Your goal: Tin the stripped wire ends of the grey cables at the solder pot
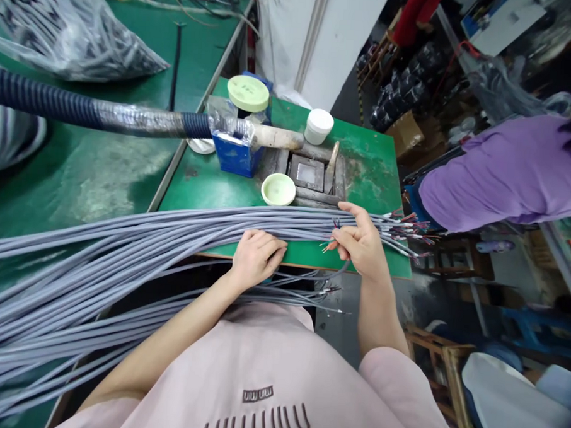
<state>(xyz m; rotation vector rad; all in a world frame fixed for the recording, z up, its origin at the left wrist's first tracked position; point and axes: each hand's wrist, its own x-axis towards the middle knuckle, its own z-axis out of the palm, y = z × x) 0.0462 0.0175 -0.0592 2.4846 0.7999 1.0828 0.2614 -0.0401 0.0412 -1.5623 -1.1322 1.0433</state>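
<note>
A thick bundle of grey cables (209,229) runs from the left across the green bench, its stripped ends (408,231) with thin coloured wires lying at the right. My left hand (256,258) rests at the near side of the bundle by the bench edge, fingers curled; what lies under them is hidden. With thumb and fingers, my right hand (357,242) pinches the end of one grey cable, and its bared orange and dark wires (329,246) stick out to the left. The index finger stretches over the bundle. More cables (291,296) hang below the bench edge, near my body.
Behind the bundle stand a solder pot (309,172), a green dish (278,190), a white tub (319,126) and a blue box (236,155). An extraction hose (147,121) crosses from the left. A person in purple (509,173) is at the right.
</note>
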